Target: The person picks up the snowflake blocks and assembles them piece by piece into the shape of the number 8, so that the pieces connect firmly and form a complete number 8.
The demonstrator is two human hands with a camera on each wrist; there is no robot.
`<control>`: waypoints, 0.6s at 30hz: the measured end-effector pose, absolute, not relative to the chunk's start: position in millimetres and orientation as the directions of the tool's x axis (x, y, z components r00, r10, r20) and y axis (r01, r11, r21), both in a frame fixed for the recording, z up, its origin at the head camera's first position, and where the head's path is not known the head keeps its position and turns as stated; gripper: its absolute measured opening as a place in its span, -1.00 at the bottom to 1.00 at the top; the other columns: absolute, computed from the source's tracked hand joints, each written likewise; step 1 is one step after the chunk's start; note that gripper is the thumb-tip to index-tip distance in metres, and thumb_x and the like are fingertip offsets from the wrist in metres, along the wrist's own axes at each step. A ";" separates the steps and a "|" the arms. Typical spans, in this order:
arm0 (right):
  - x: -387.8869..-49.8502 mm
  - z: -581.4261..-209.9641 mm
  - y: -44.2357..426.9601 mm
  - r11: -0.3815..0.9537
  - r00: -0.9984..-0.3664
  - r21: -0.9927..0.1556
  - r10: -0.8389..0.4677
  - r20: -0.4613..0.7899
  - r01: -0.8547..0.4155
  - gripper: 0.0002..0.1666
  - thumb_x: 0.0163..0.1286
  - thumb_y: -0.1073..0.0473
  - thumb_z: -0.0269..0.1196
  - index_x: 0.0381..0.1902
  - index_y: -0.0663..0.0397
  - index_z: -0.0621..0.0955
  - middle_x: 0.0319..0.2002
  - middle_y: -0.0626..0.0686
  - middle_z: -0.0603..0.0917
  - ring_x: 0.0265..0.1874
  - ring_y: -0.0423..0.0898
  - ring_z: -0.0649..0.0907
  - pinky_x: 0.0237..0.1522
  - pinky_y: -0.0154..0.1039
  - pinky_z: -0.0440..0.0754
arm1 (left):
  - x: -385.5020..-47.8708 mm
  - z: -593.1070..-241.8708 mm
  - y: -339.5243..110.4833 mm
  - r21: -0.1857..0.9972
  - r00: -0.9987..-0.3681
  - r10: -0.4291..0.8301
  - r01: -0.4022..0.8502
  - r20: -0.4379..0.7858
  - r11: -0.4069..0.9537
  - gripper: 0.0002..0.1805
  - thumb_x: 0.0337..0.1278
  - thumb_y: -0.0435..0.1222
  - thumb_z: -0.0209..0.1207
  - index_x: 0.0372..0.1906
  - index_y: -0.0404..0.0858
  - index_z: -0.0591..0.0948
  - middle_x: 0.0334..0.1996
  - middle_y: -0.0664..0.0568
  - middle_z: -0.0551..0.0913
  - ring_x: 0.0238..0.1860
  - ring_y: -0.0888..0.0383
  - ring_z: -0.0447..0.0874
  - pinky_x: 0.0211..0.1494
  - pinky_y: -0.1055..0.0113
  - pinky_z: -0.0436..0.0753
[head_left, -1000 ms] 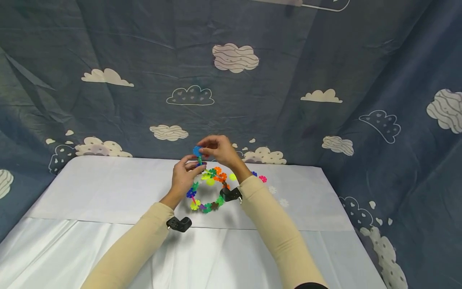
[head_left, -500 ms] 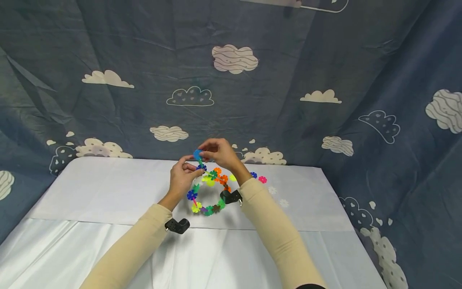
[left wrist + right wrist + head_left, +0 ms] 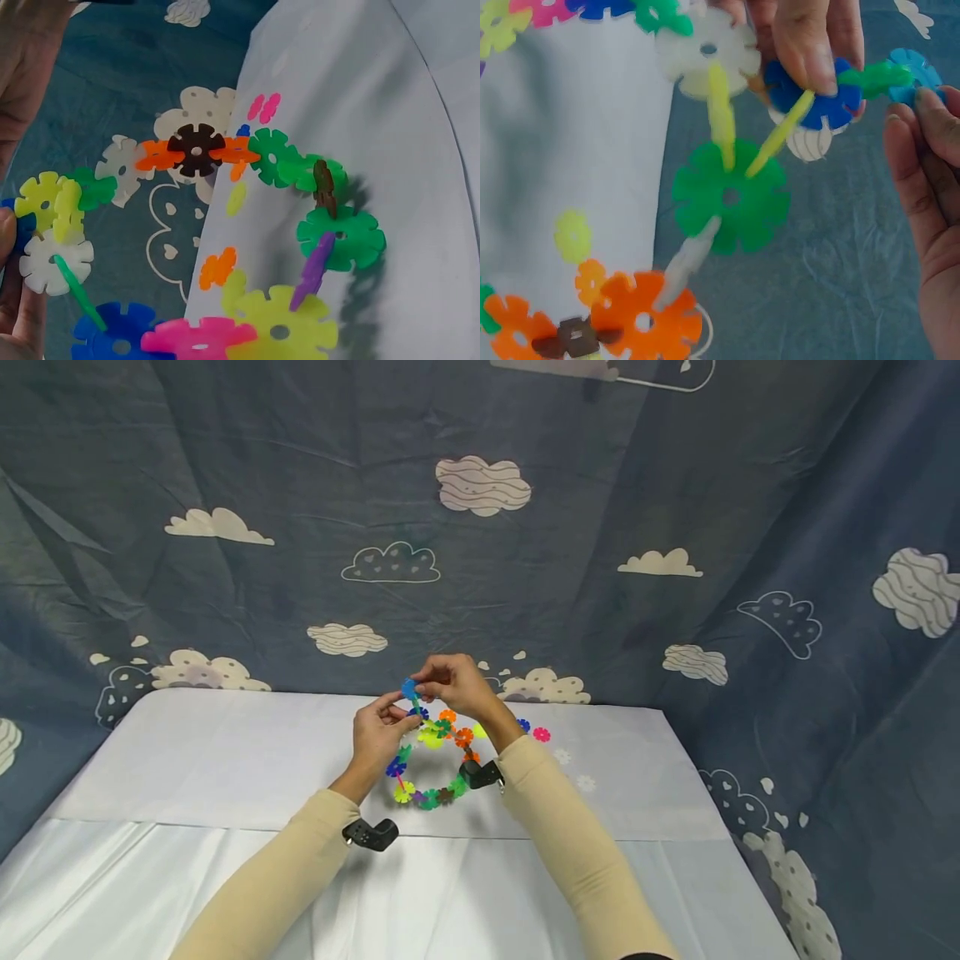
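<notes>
Interlocking snowflake discs of many colours form a ring [image 3: 340,238], held up at its far side. My left hand [image 3: 377,739] pinches a dark blue disc [image 3: 810,94] between thumb and fingers. A green disc [image 3: 876,79], seen nearly edge-on, joins that one to a light blue disc [image 3: 911,73]. My right hand [image 3: 461,687] pinches the light blue disc at its edge, up and away from the ring. From the dark blue disc, a yellow disc [image 3: 781,135] leads to a larger green disc [image 3: 731,196]. A whitish disc [image 3: 709,52] sits beside the left fingers.
Loose discs lie on the white-covered table [image 3: 225,760] right of the ring, among them a pink disc [image 3: 541,735], a dark blue one and white discs [image 3: 586,783]. A dark curtain [image 3: 300,577] with cloud prints hangs behind the table's back edge.
Both hands have come down slightly, the light blue disc with them. The dark blue disc shows more clearly below it than a second ago. The grips look the same.
</notes>
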State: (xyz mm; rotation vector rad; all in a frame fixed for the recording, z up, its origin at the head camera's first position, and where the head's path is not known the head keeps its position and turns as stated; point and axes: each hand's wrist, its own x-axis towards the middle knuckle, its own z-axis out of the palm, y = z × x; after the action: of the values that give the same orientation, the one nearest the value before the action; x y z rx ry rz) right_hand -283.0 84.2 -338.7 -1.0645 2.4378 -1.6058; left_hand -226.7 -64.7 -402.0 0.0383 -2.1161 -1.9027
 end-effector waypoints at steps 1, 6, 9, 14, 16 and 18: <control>-282.7 -338.0 85.1 0.234 -0.762 -0.819 -0.559 0.328 -0.524 -0.96 0.27 0.47 0.24 -0.32 0.37 0.64 -0.29 0.28 0.70 -0.47 -0.08 0.68 -0.29 -0.02 0.70 | -226.6 -401.5 -64.6 0.977 -0.957 -0.212 0.177 0.200 0.123 -0.50 -0.07 -0.51 0.39 0.08 -0.47 0.58 -0.49 -0.04 0.62 -0.51 0.35 0.56 -0.39 0.55 0.60; -281.7 -338.5 86.5 0.235 -0.760 -0.815 -0.558 0.333 -0.529 -0.93 0.29 0.44 0.25 -0.28 0.37 0.66 -0.31 0.25 0.70 -0.47 -0.07 0.68 -0.30 -0.08 0.71 | -227.6 -398.7 -65.7 0.979 -0.967 -0.176 0.161 0.183 0.129 -0.50 -0.03 -0.52 0.36 0.10 -0.50 0.55 -0.47 -0.03 0.60 -0.45 0.31 0.56 -0.36 0.57 0.59; -281.6 -339.9 86.0 0.237 -0.775 -0.823 -0.538 0.331 -0.516 -0.89 0.30 0.42 0.25 -0.23 0.36 0.67 -0.33 0.23 0.70 -0.47 -0.06 0.68 -0.31 -0.10 0.71 | -228.8 -397.1 -67.5 0.981 -0.978 -0.127 0.148 0.165 0.128 -0.51 0.03 -0.52 0.32 0.12 -0.52 0.52 -0.42 -0.05 0.58 -0.41 0.29 0.54 -0.33 0.57 0.58; -281.7 -342.8 85.4 0.243 -0.800 -0.839 -0.510 0.316 -0.487 -0.82 0.32 0.39 0.23 -0.14 0.34 0.68 -0.27 0.21 0.70 -0.41 0.09 0.69 -0.26 -0.09 0.71 | -229.8 -397.8 -72.6 0.989 -0.990 -0.053 0.125 0.129 0.085 -0.53 0.08 -0.50 0.30 0.14 -0.46 0.49 -0.24 -0.11 0.55 -0.39 0.31 0.56 -0.28 0.50 0.61; -281.3 -343.4 84.9 0.243 -0.804 -0.843 -0.507 0.312 -0.480 -0.80 0.33 0.39 0.23 -0.12 0.33 0.68 -0.23 0.22 0.70 -0.36 0.16 0.69 -0.25 -0.12 0.71 | -228.8 -397.7 -74.9 0.991 -0.992 -0.028 0.117 0.119 0.065 -0.53 0.11 -0.48 0.29 0.14 -0.42 0.48 -0.13 -0.13 0.53 -0.40 0.33 0.58 -0.26 0.46 0.62; -280.7 -343.7 84.4 0.245 -0.809 -0.846 -0.502 0.307 -0.473 -0.79 0.34 0.38 0.22 -0.10 0.33 0.68 -0.20 0.22 0.70 -0.32 0.18 0.69 -0.24 -0.18 0.70 | -227.7 -397.4 -77.0 0.992 -0.992 -0.006 0.125 0.125 0.027 -0.53 0.13 -0.47 0.27 0.16 -0.40 0.45 -0.01 -0.13 0.49 -0.42 0.33 0.60 -0.25 0.44 0.63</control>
State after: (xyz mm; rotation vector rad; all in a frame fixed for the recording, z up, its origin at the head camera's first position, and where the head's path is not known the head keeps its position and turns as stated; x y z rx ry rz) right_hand -280.7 84.4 -343.7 -0.9622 2.4575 -1.6539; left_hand -227.7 -77.0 -397.4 -0.1274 -2.1814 -2.1245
